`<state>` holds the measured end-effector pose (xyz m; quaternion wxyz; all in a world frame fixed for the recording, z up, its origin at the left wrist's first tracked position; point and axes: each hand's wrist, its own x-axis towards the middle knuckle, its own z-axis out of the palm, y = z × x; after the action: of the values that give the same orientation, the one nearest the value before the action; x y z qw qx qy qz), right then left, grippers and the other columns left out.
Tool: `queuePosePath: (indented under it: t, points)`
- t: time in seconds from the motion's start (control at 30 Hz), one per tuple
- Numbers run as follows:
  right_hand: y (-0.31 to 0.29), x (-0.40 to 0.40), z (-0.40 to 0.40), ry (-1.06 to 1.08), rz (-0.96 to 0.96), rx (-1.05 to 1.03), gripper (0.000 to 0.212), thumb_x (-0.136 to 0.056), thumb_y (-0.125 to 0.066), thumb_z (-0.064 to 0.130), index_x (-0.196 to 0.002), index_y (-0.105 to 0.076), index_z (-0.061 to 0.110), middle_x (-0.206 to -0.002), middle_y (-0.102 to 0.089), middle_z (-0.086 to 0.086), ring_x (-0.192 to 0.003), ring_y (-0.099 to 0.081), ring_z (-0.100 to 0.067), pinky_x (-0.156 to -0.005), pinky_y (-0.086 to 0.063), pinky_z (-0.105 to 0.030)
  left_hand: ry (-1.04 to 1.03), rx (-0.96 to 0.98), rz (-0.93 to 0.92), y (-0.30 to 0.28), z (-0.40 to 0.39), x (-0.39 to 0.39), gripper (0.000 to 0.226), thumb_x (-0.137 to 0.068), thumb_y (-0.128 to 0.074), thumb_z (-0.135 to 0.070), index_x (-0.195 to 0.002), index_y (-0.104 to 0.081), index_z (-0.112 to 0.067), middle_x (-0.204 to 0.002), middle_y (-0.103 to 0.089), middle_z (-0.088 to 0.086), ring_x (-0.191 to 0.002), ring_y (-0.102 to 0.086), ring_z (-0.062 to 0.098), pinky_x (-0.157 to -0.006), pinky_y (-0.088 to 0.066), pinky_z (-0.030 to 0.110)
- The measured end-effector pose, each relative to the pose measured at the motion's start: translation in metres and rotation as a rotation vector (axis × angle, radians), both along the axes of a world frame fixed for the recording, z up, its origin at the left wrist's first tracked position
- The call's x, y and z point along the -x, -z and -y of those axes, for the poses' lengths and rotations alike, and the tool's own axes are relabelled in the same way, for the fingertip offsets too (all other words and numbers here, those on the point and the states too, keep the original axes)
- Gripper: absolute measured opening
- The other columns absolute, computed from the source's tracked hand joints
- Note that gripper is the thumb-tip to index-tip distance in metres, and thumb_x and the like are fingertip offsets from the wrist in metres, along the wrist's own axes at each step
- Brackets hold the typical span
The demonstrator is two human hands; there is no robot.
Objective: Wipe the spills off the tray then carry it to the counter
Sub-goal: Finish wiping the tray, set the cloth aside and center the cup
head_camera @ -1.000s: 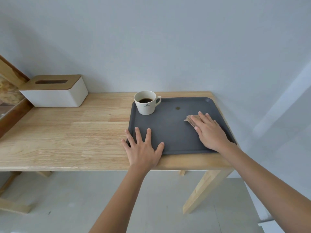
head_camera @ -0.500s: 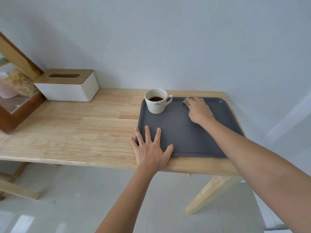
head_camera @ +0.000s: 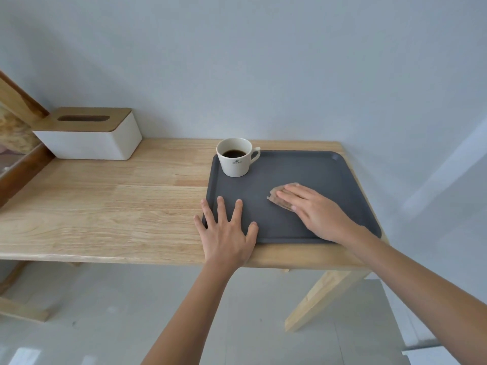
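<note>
On the wooden counter (head_camera: 105, 206) lies the dark grey tray (head_camera: 329, 175), where the left hand (head_camera: 226, 230) rests flat with fingers spread over its near left corner, gripping nothing, while the right hand (head_camera: 316, 212) presses a brown cloth (head_camera: 276, 197) flat against its middle, with a cup of coffee (head_camera: 235, 156) standing in its far left corner.

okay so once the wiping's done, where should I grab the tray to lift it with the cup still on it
Probably the two short ends of the tray, one hand each, fingers under the raised rim. The cup sits in the far left corner, so the left hand should grip further back, near it, to keep things level. Coffee is in it, so lift slowly.
</note>
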<state>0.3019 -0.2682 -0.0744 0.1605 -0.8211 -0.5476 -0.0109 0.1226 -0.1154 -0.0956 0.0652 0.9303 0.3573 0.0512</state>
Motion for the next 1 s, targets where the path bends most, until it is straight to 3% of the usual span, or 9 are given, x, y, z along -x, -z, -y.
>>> queuePosePath:
  t: [0.13, 0.2, 0.3, 0.5, 0.7, 0.83, 1.0]
  points:
    - [0.002, -0.04, -0.008, 0.097, 0.0, 0.004, 0.046, -0.101, -0.035, 0.012, -0.144, -0.041, 0.026, -0.152, -0.038, 0.001, -0.144, -0.029, -0.022, -0.115, -0.029, -0.036, -0.001, 0.0, 0.001, 0.0, 0.0, 0.0, 0.074, -0.082, -0.011, -0.067, -0.15, -0.014, -0.038, -0.162, -0.008, 0.008, -0.145, 0.011, 0.041, -0.113, -0.003, 0.058]
    - [0.001, -0.067, -0.025, 0.215, -0.021, 0.059, 0.047, -0.102, -0.032, 0.012, -0.146, -0.036, 0.028, -0.155, -0.034, -0.001, -0.146, -0.025, -0.025, -0.115, -0.032, -0.045, 0.0, 0.003, 0.0, -0.001, 0.0, -0.001, 0.075, -0.081, -0.01, -0.067, -0.15, -0.014, -0.038, -0.162, -0.008, 0.007, -0.145, 0.012, 0.041, -0.113, -0.003, 0.058]
    - [-0.003, -0.083, -0.057, 0.345, -0.06, 0.072, 0.054, -0.097, -0.037, 0.003, -0.145, -0.036, 0.028, -0.155, -0.034, -0.005, -0.145, -0.025, -0.029, -0.111, -0.033, -0.046, -0.003, 0.006, -0.004, -0.003, 0.0, 0.0, 0.075, -0.081, -0.01, -0.068, -0.15, -0.014, -0.039, -0.162, -0.008, 0.007, -0.145, 0.011, 0.041, -0.114, -0.003, 0.058]
    - [-0.003, -0.027, -0.075, 0.14, -0.071, 0.025, 0.058, -0.094, -0.04, -0.001, -0.143, -0.039, 0.03, -0.152, -0.037, 0.002, -0.144, -0.026, -0.02, -0.11, -0.033, -0.04, -0.004, 0.001, -0.011, -0.005, -0.001, 0.003, 0.072, -0.084, -0.01, -0.068, -0.149, -0.014, -0.039, -0.162, -0.008, 0.007, -0.145, 0.01, 0.041, -0.114, -0.004, 0.058]
    - [-0.003, 0.019, -0.012, -0.089, -0.022, 0.0, 0.045, -0.099, -0.044, 0.013, -0.142, -0.044, 0.028, -0.152, -0.038, 0.005, -0.144, -0.03, -0.016, -0.108, -0.038, -0.031, 0.007, -0.007, -0.006, -0.005, 0.0, 0.005, 0.069, -0.085, -0.01, -0.066, -0.149, -0.013, -0.04, -0.162, -0.009, 0.006, -0.146, 0.009, 0.039, -0.114, -0.005, 0.057]
    - [-0.007, -0.002, 0.016, -0.076, -0.045, 0.061, 0.045, -0.101, -0.043, 0.019, -0.143, -0.042, 0.035, -0.155, -0.033, 0.012, -0.146, -0.024, -0.008, -0.11, -0.035, -0.028, 0.018, -0.012, -0.007, -0.003, -0.001, 0.004, 0.069, -0.084, -0.012, -0.066, -0.149, -0.015, -0.04, -0.162, -0.011, 0.005, -0.146, 0.009, 0.039, -0.113, -0.006, 0.056]
    - [-0.008, -0.058, 0.005, 0.114, -0.04, 0.055, 0.047, -0.1, -0.039, 0.014, -0.144, -0.041, 0.03, -0.154, -0.036, 0.002, -0.144, -0.029, -0.018, -0.112, -0.036, -0.042, 0.022, 0.0, -0.014, -0.002, -0.002, 0.002, 0.07, -0.083, -0.012, -0.066, -0.149, -0.014, -0.041, -0.162, -0.01, 0.006, -0.146, 0.01, 0.039, -0.113, -0.004, 0.057]
